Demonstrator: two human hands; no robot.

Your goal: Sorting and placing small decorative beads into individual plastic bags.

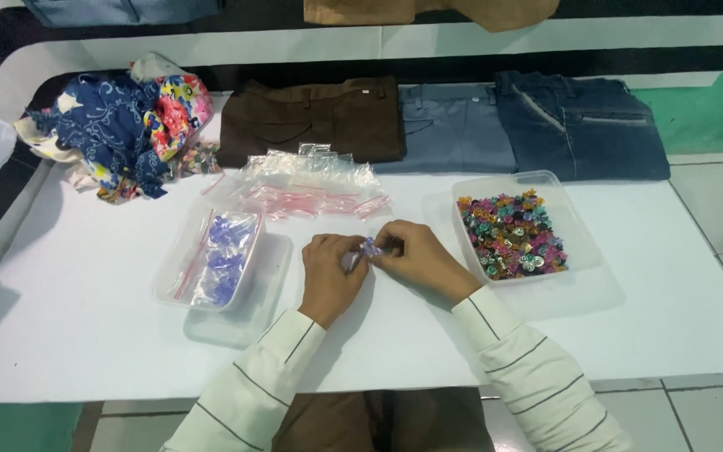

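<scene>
My left hand and my right hand meet over the middle of the white table. Between their fingertips they pinch a small clear zip bag with blue-purple pieces inside. To the left lies a clear plastic tub holding several filled bags of blue pieces. To the right stands a clear tub full of mixed coloured small pieces. A pile of empty clear zip bags with red strips lies just beyond my hands.
Folded trousers lie along the far edge: brown, grey-blue and dark denim. A heap of patterned blue and floral cloth sits at the far left. A clear lid lies under the left tub.
</scene>
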